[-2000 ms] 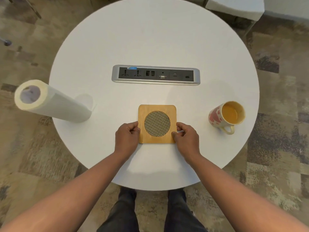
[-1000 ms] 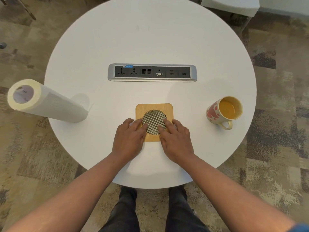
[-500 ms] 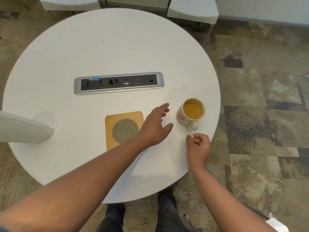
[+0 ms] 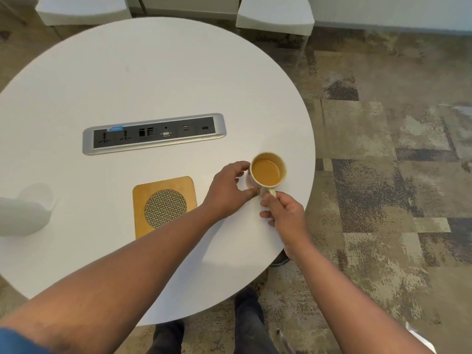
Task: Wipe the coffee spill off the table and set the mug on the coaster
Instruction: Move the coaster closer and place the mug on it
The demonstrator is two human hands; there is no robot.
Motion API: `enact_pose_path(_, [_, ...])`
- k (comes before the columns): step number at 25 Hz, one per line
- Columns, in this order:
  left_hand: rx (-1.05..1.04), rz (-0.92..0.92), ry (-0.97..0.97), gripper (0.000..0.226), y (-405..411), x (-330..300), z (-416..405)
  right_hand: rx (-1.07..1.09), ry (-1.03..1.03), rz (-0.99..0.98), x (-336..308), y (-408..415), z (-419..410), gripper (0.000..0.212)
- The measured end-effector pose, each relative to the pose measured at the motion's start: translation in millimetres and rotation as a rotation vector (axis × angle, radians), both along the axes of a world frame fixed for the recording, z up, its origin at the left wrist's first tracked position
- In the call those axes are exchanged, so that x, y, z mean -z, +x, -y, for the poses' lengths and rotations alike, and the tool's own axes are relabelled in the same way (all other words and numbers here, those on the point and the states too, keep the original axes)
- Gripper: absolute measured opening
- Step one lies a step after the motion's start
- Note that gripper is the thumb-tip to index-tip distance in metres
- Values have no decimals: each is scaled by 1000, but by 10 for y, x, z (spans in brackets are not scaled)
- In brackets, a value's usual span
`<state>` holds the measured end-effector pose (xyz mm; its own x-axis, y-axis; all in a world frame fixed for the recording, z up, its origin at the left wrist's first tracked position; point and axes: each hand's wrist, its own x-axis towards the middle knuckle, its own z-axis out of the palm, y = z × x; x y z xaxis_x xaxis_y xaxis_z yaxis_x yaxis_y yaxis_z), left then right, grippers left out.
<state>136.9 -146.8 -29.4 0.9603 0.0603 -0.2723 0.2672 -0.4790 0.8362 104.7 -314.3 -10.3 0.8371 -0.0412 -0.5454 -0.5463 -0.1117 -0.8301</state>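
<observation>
A cream mug [image 4: 268, 169] full of light brown coffee stands near the right edge of the round white table [image 4: 166, 72]. My right hand [image 4: 286, 213] pinches the mug's handle from the near side. My left hand [image 4: 227, 190] cups the mug's left wall, thumb and fingers touching it. A square wooden coaster [image 4: 164, 205] with a round mesh centre lies flat to the left of my left hand; my forearm covers its near right corner. No spill shows on the tabletop.
A paper towel roll [image 4: 23, 213] lies at the table's left edge, mostly cut off by the frame. A silver socket panel [image 4: 154, 134] is set into the table's middle. Two white chairs [image 4: 274, 14] stand behind the table. Patterned carpet lies to the right.
Both hands left the coaster and went right to the mug. The right hand closed on the handle and the left reached its side. The view swung right.
</observation>
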Motion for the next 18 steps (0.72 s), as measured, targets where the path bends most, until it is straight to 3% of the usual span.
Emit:
enact_pose_path(4, [2, 20, 0, 72, 15, 10, 13, 11, 61, -14, 35, 20, 11, 24])
enact_pose_path(18, [4, 30, -94, 69, -8, -8, -15, -27, 99, 52, 70, 22, 58, 28])
